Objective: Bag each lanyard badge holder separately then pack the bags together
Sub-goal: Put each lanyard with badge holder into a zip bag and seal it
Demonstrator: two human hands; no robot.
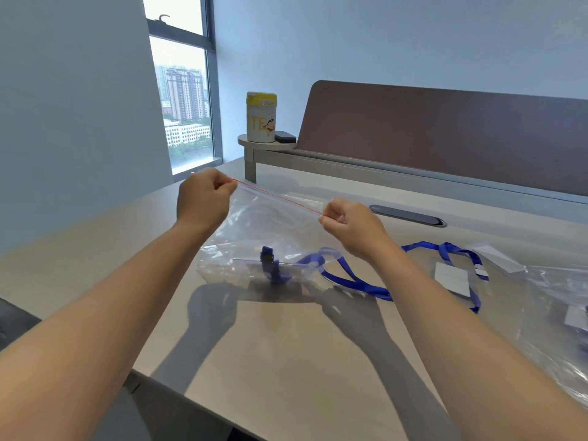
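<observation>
My left hand [203, 198] and my right hand [348, 226] each pinched 1 end of the red zip strip of a clear plastic bag [267, 230], held up over the beige table [286, 345]. A blue lanyard with clear badge holder [270, 267] lay in the bag's bottom, and 1 more blue lanyard with a white card holder [451, 278] lay on the table just right of it.

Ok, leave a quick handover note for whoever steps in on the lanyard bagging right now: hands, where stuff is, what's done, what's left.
Left hand and right hand: each has a pinch grip on one end of the red zip strip of a clear zip bag, held up over the desk.
In that bag: one blue lanyard badge holder, resting at the bottom.
Loose on the desk to the right: another blue lanyard with its badge holder, unbagged.
Far right: more clear bags; their contents are unclear.
Done: one holder is inside the held bag.
Left: finish the seal if it is open, bag the loose holder, then pack the bags together.
</observation>
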